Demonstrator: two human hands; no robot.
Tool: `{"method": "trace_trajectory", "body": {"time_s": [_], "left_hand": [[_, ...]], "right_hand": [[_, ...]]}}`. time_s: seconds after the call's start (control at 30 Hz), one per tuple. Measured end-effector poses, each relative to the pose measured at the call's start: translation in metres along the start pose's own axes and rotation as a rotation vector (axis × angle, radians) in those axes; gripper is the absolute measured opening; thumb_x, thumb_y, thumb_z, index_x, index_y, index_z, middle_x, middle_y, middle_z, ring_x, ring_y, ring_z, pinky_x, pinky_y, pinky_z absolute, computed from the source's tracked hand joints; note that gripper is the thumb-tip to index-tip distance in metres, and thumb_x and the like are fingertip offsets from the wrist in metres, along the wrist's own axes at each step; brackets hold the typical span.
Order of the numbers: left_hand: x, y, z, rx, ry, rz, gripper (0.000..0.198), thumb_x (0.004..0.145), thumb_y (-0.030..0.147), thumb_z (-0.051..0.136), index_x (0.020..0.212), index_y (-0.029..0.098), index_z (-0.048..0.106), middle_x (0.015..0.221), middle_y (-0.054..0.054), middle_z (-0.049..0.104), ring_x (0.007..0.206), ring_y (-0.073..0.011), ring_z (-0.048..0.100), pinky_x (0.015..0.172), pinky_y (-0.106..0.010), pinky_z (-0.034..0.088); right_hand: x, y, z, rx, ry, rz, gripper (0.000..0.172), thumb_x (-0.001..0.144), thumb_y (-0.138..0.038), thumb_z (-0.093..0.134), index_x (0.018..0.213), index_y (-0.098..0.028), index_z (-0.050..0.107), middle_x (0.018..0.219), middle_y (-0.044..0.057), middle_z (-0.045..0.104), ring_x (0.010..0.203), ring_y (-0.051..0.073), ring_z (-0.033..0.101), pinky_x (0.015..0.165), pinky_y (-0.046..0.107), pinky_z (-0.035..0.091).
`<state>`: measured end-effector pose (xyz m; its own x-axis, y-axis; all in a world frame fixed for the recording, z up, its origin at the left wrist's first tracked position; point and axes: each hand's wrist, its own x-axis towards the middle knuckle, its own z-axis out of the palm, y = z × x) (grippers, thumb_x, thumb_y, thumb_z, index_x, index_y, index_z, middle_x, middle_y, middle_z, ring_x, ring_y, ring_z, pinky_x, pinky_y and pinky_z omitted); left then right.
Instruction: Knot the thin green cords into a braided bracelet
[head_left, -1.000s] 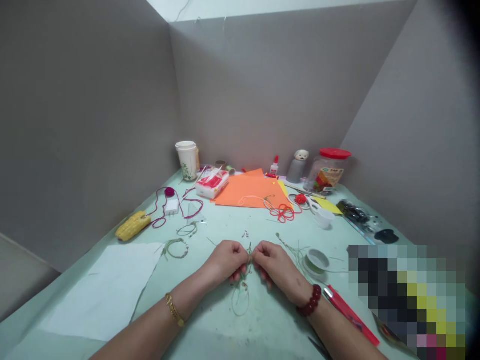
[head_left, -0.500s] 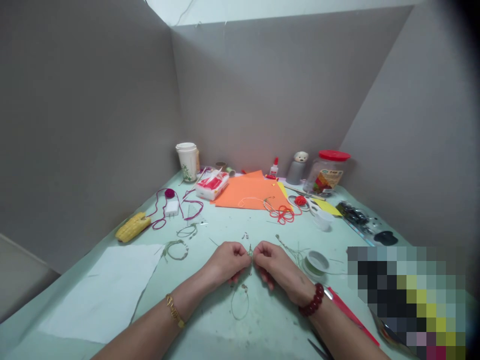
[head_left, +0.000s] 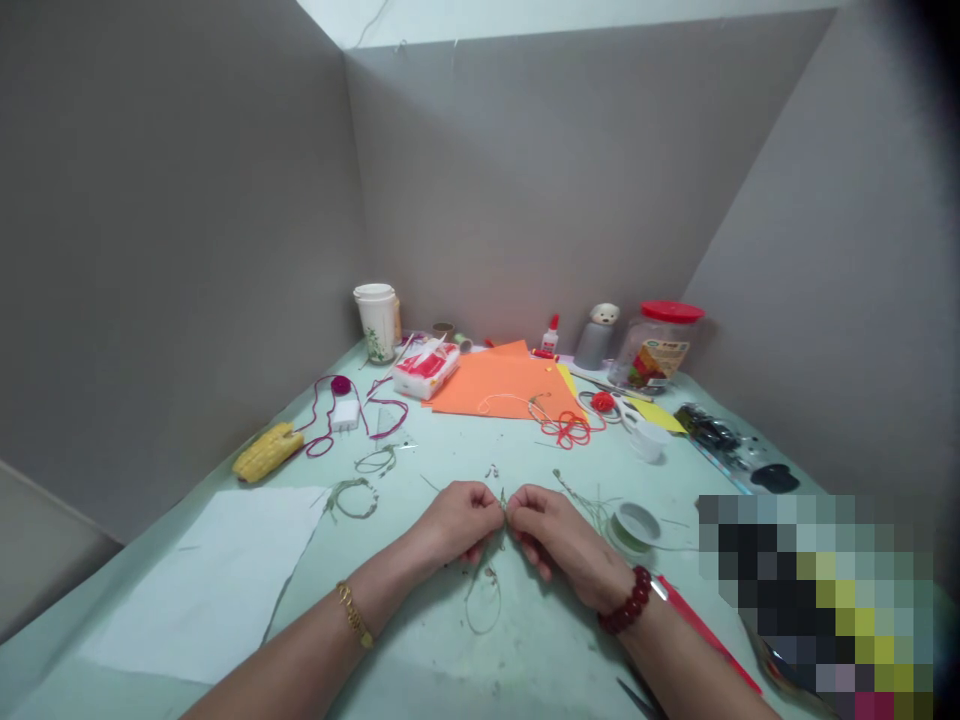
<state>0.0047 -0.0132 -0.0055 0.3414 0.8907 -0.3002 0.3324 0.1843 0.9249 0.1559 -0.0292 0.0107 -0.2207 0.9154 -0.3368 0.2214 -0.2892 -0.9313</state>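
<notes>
Between my two hands is a thin green cord (head_left: pixel 482 632), its lower part hanging in a loop over the table. My left hand (head_left: pixel 466 522) pinches the cord from the left, fingers curled. From the right, my right hand (head_left: pixel 541 525) pinches it too, and the fingertips nearly meet. A short knotted end pokes up between them; the knot itself is mostly hidden by the fingers. Small beads (head_left: pixel 491 471) lie just beyond the fingertips. Right of my right hand stands a spool of green cord (head_left: pixel 634 527), with loose green strands (head_left: pixel 592 508) beside it.
Finished-looking green cord bracelets (head_left: pixel 355 498) and a white cloth-like sheet (head_left: pixel 202 580) lie left. Behind are orange paper (head_left: pixel 487 385), a tissue pack (head_left: pixel 426 368), red cord (head_left: pixel 568 429) and a red-lidded jar (head_left: pixel 658 345). A red-handled tool (head_left: pixel 709 635) and dark scissor-like tips (head_left: pixel 636 697) lie near my right forearm.
The fingertips have drawn slightly closer together around the cord. The hanging loop has shifted a little; otherwise both hands keep their place.
</notes>
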Motion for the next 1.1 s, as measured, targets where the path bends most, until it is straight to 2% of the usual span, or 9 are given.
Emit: {"method": "trace_trajectory", "body": {"time_s": [0.1, 0.23, 0.43, 0.6, 0.77, 0.93, 1.1], "left_hand": [[-0.0014, 0.0021, -0.0028, 0.017, -0.046, 0.01, 0.018, 0.073, 0.035, 0.051, 0.07, 0.017, 0.047, 0.05, 0.006, 0.045, 0.034, -0.0052, 0.04, 0.033, -0.017, 0.024], [-0.0013, 0.0015, -0.0033, -0.024, -0.096, 0.071, 0.018, 0.076, 0.036, 0.047, 0.071, 0.019, 0.045, 0.054, 0.006, 0.046, 0.033, -0.0048, 0.039, 0.033, -0.016, 0.025], [0.0015, -0.0036, -0.0001, 0.05, -0.053, 0.086, 0.011, 0.075, 0.028, 0.045, 0.069, 0.019, 0.044, 0.048, 0.006, 0.044, 0.032, -0.0056, 0.04, 0.032, -0.016, 0.026], [0.0014, -0.0015, -0.0002, 0.032, -0.074, 0.09, 0.01, 0.074, 0.026, 0.045, 0.068, 0.019, 0.042, 0.053, 0.006, 0.046, 0.032, -0.0044, 0.04, 0.032, -0.016, 0.025], [0.0013, 0.0001, -0.0041, -0.019, -0.094, 0.032, 0.019, 0.076, 0.035, 0.048, 0.068, 0.018, 0.043, 0.052, 0.006, 0.044, 0.032, -0.0048, 0.04, 0.031, -0.016, 0.024], [0.0008, 0.0016, -0.0095, -0.086, -0.159, -0.008, 0.019, 0.074, 0.034, 0.05, 0.069, 0.016, 0.049, 0.055, 0.004, 0.049, 0.034, -0.004, 0.041, 0.033, -0.016, 0.026], [0.0015, 0.0031, -0.0062, -0.081, -0.109, -0.01, 0.016, 0.074, 0.029, 0.048, 0.066, 0.016, 0.051, 0.053, 0.004, 0.049, 0.033, -0.0041, 0.039, 0.032, -0.017, 0.026]], "right_hand": [[-0.0003, -0.0001, 0.0007, -0.058, 0.014, 0.016, 0.002, 0.07, -0.019, 0.044, 0.069, -0.018, 0.046, 0.042, -0.007, 0.042, 0.034, 0.006, 0.035, 0.031, 0.017, 0.026], [-0.0009, -0.0007, -0.0025, -0.032, -0.057, 0.022, 0.007, 0.073, -0.023, 0.047, 0.068, -0.018, 0.046, 0.043, -0.007, 0.043, 0.034, 0.005, 0.035, 0.031, 0.016, 0.027], [0.0005, -0.0029, -0.0075, 0.126, -0.118, 0.083, 0.016, 0.073, -0.026, 0.049, 0.061, -0.018, 0.043, 0.045, -0.008, 0.038, 0.034, 0.003, 0.029, 0.031, 0.016, 0.024], [0.0, -0.0045, -0.0072, 0.289, -0.168, 0.079, 0.014, 0.073, -0.028, 0.054, 0.068, -0.018, 0.045, 0.051, -0.009, 0.038, 0.035, 0.002, 0.025, 0.031, 0.014, 0.018], [0.0004, -0.0035, -0.007, 0.169, -0.166, 0.085, 0.017, 0.074, -0.031, 0.052, 0.066, -0.018, 0.046, 0.049, -0.008, 0.041, 0.034, 0.003, 0.029, 0.029, 0.016, 0.021], [0.0005, -0.0007, -0.0046, 0.072, -0.13, 0.083, 0.017, 0.074, -0.029, 0.05, 0.063, -0.017, 0.046, 0.045, -0.007, 0.044, 0.033, 0.004, 0.034, 0.029, 0.016, 0.027], [-0.0001, -0.0021, -0.0006, -0.01, -0.067, 0.086, 0.014, 0.073, -0.026, 0.047, 0.064, -0.016, 0.05, 0.048, -0.005, 0.048, 0.031, 0.004, 0.036, 0.028, 0.015, 0.028]]}}
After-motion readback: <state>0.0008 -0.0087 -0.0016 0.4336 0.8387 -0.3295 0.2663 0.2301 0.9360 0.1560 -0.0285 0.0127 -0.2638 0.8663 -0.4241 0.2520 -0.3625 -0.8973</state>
